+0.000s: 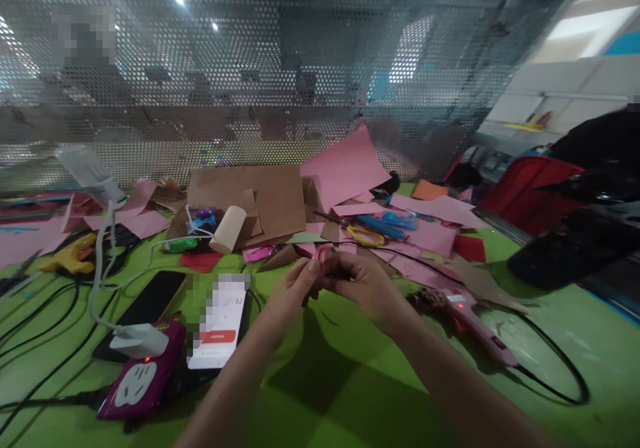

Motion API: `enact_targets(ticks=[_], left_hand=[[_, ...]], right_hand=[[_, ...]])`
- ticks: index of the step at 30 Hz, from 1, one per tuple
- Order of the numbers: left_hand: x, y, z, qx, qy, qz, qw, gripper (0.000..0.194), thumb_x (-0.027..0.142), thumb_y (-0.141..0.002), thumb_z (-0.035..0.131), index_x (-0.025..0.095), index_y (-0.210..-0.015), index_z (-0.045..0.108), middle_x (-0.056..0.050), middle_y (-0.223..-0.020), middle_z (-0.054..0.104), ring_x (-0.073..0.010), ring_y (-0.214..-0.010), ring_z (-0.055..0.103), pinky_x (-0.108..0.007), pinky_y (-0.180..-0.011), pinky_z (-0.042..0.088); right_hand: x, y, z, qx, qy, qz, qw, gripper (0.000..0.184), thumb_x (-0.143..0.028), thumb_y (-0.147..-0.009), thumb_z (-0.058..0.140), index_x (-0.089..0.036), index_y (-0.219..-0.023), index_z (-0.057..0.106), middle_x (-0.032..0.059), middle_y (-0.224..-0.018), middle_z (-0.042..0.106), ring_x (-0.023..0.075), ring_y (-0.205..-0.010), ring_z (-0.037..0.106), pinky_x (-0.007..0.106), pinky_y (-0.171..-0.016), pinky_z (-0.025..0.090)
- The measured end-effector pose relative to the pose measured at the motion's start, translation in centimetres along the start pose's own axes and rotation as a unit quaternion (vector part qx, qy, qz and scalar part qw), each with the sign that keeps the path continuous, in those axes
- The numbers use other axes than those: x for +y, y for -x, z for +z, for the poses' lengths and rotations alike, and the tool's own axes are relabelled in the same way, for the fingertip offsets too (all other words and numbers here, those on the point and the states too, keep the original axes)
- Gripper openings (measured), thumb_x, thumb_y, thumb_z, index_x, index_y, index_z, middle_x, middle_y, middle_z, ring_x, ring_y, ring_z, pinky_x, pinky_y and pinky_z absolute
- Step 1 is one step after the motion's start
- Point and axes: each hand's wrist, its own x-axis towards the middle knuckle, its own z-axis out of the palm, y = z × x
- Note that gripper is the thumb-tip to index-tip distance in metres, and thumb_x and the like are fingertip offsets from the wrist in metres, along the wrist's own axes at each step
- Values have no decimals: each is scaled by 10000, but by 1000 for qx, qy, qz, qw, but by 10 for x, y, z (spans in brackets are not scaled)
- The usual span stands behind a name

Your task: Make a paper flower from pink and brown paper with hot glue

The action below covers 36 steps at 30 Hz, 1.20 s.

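Because fingers cover most of it, only the curved top of a small striped piece can be made out, held between the hands above the middle of the green surface. Its pink and pale stripes bend in a narrow arch, bulging upward and toward the far side; its lower part is hidden, so the direction of its long axis cannot be told. The person's left hand pinches it, thumb on the near face, while the fingers of the right hand close on it from the right, and the fingertips of the two hands nearly meet. Beyond them lie a smooth brown cardboard sheet, a pale cylindrical tube leaning toward the far right, smooth pink sheets with bent and cut edges, and scissors with yellow loop handles, their blades partly lost among scraps. On the right, a pink glue gun lies slantwise, its handle end toward the near right. On the near left, a glossy magenta power strip carries a white plug, beside a lit phone partly masked by pixelation. A perforated screen blurs whatever stands behind it, and dark shapes at the far right are cut off by the frame.
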Motion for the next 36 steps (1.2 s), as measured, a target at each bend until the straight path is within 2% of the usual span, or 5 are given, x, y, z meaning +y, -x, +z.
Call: enact_targets(ticks=[8, 16, 21, 28, 36], left_hand=[[-1, -3, 1, 32, 8, 2, 999, 496, 664, -748, 616, 169, -779, 599, 59, -563, 405, -87, -525, 363, -240, -499, 216], [4, -3, -1, 31, 5, -20, 999, 523, 647, -747, 623, 153, -914, 657, 45, -558, 445, -88, -495, 396, -226, -471, 214], [3, -4, -3, 44, 13, -23, 999, 548, 627, -701, 679, 149, -968, 684, 42, -573, 444, -81, -486, 358, -225, -460, 202], [-6, -8, -7, 54, 55, -35, 996, 418, 580, -741, 637, 185, -871, 683, 18, -531, 483, -109, -463, 409, -251, -451, 212], [-8, -7, -3, 57, 74, -30, 995, 455, 611, -751, 598, 171, -863, 644, 37, -516, 472, -89, -434, 355, -233, -435, 196]], right_hand=[[-3, 2, 5, 13, 76, -10, 997, 223, -400, -814, 725, -178, -821, 706, 20, -769, 671, 172, -719, 637, 311, -691, 546], [2, 4, 3, 56, 288, -147, 945, 87, -276, -868, 678, -232, -855, 751, 57, -979, 672, 221, -961, 611, 365, -859, 496], [-3, 6, 2, 3, 312, -152, 938, 75, -183, -861, 675, -214, -896, 735, 69, -1060, 651, 220, -1030, 596, 371, -904, 489], [-6, 8, -2, 52, 316, -169, 932, 121, -122, -836, 690, -215, -912, 709, 33, -919, 670, 191, -885, 618, 310, -777, 498], [0, 6, -1, 21, 330, -139, 934, 120, -112, -873, 620, -182, -884, 716, 75, -974, 627, 223, -956, 600, 356, -842, 507]])
